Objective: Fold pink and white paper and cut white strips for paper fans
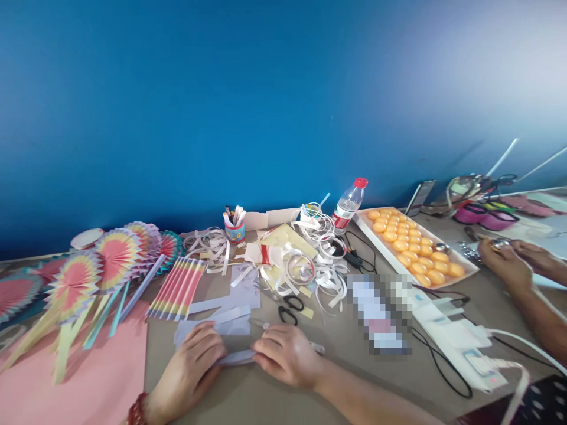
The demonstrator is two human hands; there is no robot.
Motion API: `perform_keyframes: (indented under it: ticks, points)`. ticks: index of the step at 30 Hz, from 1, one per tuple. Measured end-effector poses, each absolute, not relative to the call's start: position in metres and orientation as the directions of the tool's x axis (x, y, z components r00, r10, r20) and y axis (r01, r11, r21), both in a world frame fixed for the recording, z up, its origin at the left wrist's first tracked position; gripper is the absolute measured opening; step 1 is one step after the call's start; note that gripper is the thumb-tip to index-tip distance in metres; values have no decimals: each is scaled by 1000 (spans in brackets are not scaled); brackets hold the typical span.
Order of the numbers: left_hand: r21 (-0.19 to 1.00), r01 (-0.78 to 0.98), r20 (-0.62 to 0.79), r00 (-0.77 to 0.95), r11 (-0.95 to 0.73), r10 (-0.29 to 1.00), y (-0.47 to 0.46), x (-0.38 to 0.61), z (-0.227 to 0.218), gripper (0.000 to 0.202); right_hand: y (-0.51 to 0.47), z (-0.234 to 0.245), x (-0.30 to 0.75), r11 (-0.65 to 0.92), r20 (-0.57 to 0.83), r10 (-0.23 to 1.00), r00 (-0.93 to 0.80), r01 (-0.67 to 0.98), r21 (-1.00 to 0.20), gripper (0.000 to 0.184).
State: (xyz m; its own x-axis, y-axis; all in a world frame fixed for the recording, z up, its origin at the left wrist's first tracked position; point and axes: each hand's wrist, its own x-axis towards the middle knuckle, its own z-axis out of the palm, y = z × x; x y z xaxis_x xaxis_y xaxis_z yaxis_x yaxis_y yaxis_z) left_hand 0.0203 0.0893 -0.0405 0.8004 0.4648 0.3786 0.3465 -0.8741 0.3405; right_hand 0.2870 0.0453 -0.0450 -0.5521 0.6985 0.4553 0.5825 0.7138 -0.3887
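Note:
Low over the table, my left hand (201,353) and my right hand (286,354) both pinch a narrow pale lavender paper strip (238,358), one at each end. Under and behind it lie lavender paper pieces (237,326). Black-handled scissors (290,310) rest just beyond my right hand. To the left of the paper pieces lies a pleated pink, yellow and lavender sheet (176,289). Finished-looking paper fans (76,277) with long paper handles are spread at the left on a pink sheet (110,366).
A heap of curled white strips (330,283), a pen cup (234,227) and a water bottle (349,206) stand along the wall. At the right are a box of orange-yellow domed pieces (416,248), a white power strip (456,336) with cables, and another person's hands (509,260).

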Motion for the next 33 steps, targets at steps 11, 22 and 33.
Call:
perform_keyframes:
  ticks: [11, 22, 33]
  points:
    - [348, 351, 397, 785, -869, 476, 88, 23, -35, 17, 46, -46, 288, 722, 467, 685, -558, 605, -336, 28]
    - [374, 397, 391, 752, -838, 530, 89, 25, -34, 13, 45, -47, 291, 698, 454, 711, -537, 614, -368, 19]
    - [441, 442, 434, 657, -781, 617, 92, 21, -38, 12, 48, -38, 297, 668, 493, 741, -457, 576, -471, 23]
